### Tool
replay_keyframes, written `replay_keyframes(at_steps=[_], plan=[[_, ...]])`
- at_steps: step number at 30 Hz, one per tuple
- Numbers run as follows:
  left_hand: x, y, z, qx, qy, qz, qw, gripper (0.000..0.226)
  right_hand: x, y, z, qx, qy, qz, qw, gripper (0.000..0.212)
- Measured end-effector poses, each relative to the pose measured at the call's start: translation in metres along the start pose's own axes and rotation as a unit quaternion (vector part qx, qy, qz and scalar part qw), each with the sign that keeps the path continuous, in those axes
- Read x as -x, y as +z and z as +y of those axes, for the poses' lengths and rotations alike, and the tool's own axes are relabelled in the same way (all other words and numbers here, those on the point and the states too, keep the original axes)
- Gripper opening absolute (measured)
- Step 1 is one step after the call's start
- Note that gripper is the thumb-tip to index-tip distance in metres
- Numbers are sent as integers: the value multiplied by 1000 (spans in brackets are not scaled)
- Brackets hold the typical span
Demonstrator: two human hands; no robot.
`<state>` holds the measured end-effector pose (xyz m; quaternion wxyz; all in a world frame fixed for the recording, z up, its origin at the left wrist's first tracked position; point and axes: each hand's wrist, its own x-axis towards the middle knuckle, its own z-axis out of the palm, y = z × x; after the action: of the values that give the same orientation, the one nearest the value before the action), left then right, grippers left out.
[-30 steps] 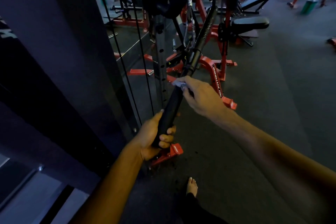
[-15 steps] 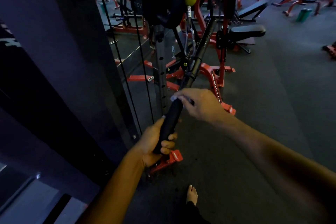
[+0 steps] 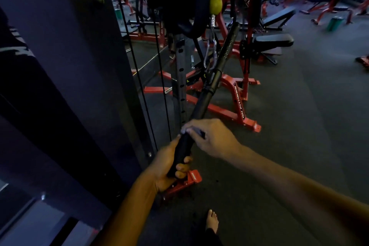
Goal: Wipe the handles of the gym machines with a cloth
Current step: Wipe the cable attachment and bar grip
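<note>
Slid down the black handle bar (image 3: pixel 201 106) since a second ago: right hand (image 3: pixel 212 139), grip closed round pale cloth (image 3: pixel 192 131) pressed to the bar just above left hand (image 3: pixel 166 168), whose grip clamps the lower end, probably steadying it for wiping.

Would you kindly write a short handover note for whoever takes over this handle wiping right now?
Left hand: grips the lower end of the black bar handle, steadying it.
Right hand: holds the cloth wrapped round the bar just above the left hand.
The bar hangs tilted from the carabiner on the cable machine.
Done: cannot tell how much is wiped.
Left: the end under the left grip, the far grip, other machines.
</note>
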<state>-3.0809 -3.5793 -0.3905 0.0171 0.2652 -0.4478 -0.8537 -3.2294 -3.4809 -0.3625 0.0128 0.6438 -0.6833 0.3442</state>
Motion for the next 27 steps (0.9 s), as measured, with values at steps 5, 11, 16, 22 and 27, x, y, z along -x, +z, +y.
replay_keyframes(at_steps=[5,11,16,22,27], plan=[[-3,7,3,-16,7,3,1000,50,-15,-21,11,57,-6,-28,998,28],[-4,9,5,-51,34,24,998,54,-66,-60,61,128,98,24,987,26],[1,7,5,-82,51,60,993,52,-65,-49,52,88,106,44,989,20],[1,3,0,-105,48,105,988,53,-25,-7,-11,61,38,-76,995,15],[-5,12,0,-124,59,119,983,52,-34,-22,2,70,36,-86,993,18]])
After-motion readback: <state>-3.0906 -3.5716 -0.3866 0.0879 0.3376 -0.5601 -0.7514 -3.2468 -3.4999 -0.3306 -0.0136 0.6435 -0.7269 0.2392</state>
